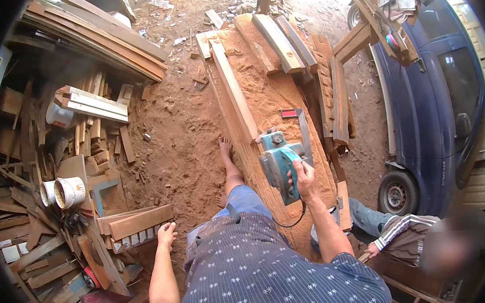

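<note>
Dark blue cloth with small white marks (263, 275), worn by the person, fills the lower middle of the frame, and both bare forearms rise from it. At centre right, the right hand (304, 179) is closed around the handle of a teal electric hand planer (280, 163), whose black cord (290, 220) loops down below the wrist. The planer is set on a long reddish wooden plank (232, 95) that runs from the centre toward the upper middle, over a bench covered in orange sawdust (267, 101). A bare foot (226, 150) is planted on the ground just left of the plank. At lower left of centre, the left hand (166, 235) hangs free with the fingers loosely curled, gripping nothing, near a short stack of wooden boards (134, 221). Two white buckets (63, 192) lie among scrap timber at the left. A dark blue vehicle (433, 113) stands at the right edge, and another person in a striped-sleeve jacket (403, 233) is seen crouched at lower right.
</note>
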`<action>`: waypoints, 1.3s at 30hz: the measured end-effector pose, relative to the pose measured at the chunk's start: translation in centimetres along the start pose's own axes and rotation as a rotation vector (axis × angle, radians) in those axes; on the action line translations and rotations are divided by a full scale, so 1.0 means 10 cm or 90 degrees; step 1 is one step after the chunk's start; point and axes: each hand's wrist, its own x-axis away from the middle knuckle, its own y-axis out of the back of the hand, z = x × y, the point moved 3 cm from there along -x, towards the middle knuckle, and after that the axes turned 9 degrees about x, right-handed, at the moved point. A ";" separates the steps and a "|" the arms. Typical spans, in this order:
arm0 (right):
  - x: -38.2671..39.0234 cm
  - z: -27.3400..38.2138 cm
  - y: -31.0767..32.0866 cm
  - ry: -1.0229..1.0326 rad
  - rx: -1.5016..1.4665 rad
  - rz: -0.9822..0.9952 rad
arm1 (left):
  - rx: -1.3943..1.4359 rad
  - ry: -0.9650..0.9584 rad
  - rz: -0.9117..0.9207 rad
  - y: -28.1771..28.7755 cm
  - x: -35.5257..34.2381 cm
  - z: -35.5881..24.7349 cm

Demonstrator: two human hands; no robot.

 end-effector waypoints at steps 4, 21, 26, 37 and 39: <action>-0.11 -0.11 -0.18 -0.021 0.023 0.033 | 0.001 -0.015 0.006 -0.05 0.00 -0.06; -0.34 -0.13 -0.62 0.051 0.041 -0.015 | -0.014 0.015 0.039 -0.05 -0.24 0.04; -0.33 -0.04 -0.64 0.075 0.068 -0.014 | -0.031 0.007 0.025 -0.06 -0.21 -0.22; -0.12 -0.08 -0.44 -0.012 0.027 -0.017 | 0.038 -0.058 0.010 -0.08 -0.16 -0.61; -0.07 -0.11 -0.40 -0.002 0.031 -0.018 | 0.035 -0.039 -0.002 -0.05 -0.08 -0.48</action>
